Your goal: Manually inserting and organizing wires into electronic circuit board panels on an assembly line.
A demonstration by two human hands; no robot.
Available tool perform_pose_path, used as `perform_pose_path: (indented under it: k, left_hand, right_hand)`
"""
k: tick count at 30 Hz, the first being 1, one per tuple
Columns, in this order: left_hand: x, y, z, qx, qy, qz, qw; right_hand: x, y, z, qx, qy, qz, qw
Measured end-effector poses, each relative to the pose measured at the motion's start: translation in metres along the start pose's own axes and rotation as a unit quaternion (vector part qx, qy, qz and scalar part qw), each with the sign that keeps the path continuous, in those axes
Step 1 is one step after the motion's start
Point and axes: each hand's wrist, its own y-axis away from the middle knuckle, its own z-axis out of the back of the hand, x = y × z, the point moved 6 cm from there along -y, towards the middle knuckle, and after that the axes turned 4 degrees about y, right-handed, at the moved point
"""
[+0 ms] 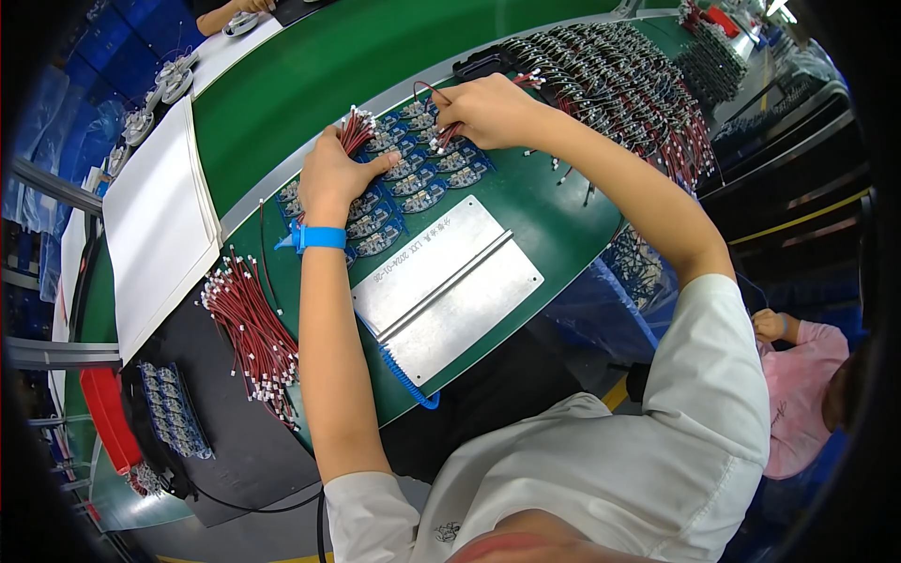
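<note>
My left hand (pixel 331 178), with a blue wrist strap (pixel 319 237), grips a bundle of red-and-black connector wires (pixel 356 130), white plugs pointing up. Its thumb reaches over the blue circuit boards (pixel 424 199), which lie joined in rows on the green table. At the far end of these boards, my right hand (pixel 490 111) is closed in a pinch on a connector wire (pixel 447 140). A dark red loop of wire stands above its fingers, and white plugs show just below them. The fingertips partly hide where wire and board meet.
A grooved metal plate (pixel 450 281) lies nearest my body. Loose red wires (pixel 246 328) are piled left, beside white sheets (pixel 160 225). Many wired boards (pixel 619 89) cover the far right. More boards (pixel 174 410) lie lower left. A blue coiled cord (pixel 404 375) hangs at the table edge. Co-workers sit nearby.
</note>
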Motion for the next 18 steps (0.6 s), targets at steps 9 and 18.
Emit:
perform_pose_path:
  k: [9,18]
  left_hand:
    - [0.004,0.000,0.000,-0.031,-0.008,-0.024,0.999]
    - [0.001,-0.003,-0.005,0.010,-0.011,0.008,1.000]
  right_hand:
    - [0.032,-0.011,0.010,0.006,0.176,0.094,0.980]
    - [0.040,-0.016,0.012,0.026,0.187,0.046,0.981]
